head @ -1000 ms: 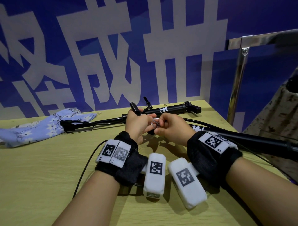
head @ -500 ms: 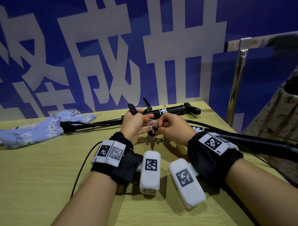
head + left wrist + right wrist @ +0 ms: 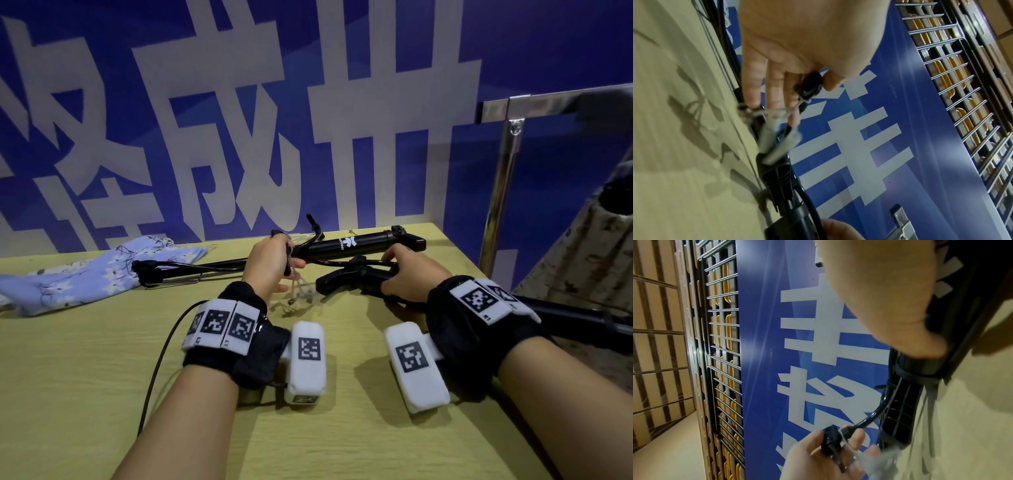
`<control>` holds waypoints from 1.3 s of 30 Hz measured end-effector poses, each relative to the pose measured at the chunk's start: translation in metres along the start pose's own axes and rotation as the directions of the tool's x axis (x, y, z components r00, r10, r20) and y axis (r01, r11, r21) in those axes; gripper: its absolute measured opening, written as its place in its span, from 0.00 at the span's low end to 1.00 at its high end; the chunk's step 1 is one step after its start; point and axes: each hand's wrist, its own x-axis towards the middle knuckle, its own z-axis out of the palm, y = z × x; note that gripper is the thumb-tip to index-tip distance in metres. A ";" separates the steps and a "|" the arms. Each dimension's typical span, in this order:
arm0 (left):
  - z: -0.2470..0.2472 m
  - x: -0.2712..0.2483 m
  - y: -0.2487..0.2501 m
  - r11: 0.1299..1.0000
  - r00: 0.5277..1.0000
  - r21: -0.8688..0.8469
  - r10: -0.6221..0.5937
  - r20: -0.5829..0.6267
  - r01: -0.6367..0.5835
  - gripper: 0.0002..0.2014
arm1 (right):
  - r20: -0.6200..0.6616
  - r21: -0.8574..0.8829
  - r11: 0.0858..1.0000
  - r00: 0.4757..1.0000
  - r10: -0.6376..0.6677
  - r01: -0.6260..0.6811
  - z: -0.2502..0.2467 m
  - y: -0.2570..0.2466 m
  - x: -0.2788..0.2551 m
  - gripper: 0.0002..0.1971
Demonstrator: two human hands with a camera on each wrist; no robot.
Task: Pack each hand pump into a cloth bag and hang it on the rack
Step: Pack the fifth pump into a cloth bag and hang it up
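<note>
Black hose nozzle (image 3: 287, 255) pinched in my left hand (image 3: 270, 263) — right hand (image 3: 412, 270) grips the hand pump (image 3: 356, 282) on the worktop (image 3: 85, 359). I'd tuck the hose alongside before bagging; blue cloth bag (image 3: 102, 270) lies far left.

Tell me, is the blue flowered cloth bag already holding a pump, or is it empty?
Apparently empty. The cloth bag lies flat and limp on the table, beside the far pump, whose black body lies fully outside it.

Even, fairly dim indoor light is falling from above, casting soft shadows of the wrists onto the table (image 3: 85, 394). Wide-angle distortion is bending the edges, and motion blur is smearing the small dangling pieces (image 3: 777, 146) in both wrist views.
</note>
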 end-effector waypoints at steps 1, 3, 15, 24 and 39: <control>0.000 0.001 -0.001 0.998 0.999 0.056 0.037 -0.005 -0.036 0.12 | -0.001 0.023 1.000 1.000 -0.006 0.006 0.000 0.000 0.000 0.26; 0.000 0.002 -0.001 0.983 0.992 0.135 0.127 0.018 -0.128 0.11 | -0.027 0.054 0.998 1.000 -0.014 0.015 0.000 0.001 0.001 0.26; 0.023 -0.013 -0.003 0.789 0.890 0.441 0.283 0.358 -0.428 0.16 | -0.063 0.088 0.978 0.981 -0.182 0.188 0.003 -0.006 -0.004 0.40; 0.020 -0.011 -0.006 0.683 0.874 0.548 0.416 0.250 -0.482 0.11 | -0.103 0.476 0.846 0.971 -0.218 0.240 0.008 -0.016 -0.010 0.15; 0.005 0.001 -0.001 0.760 0.909 0.502 0.304 0.286 -0.412 0.08 | -0.138 0.220 0.917 0.941 -0.309 0.333 0.019 -0.024 -0.006 0.08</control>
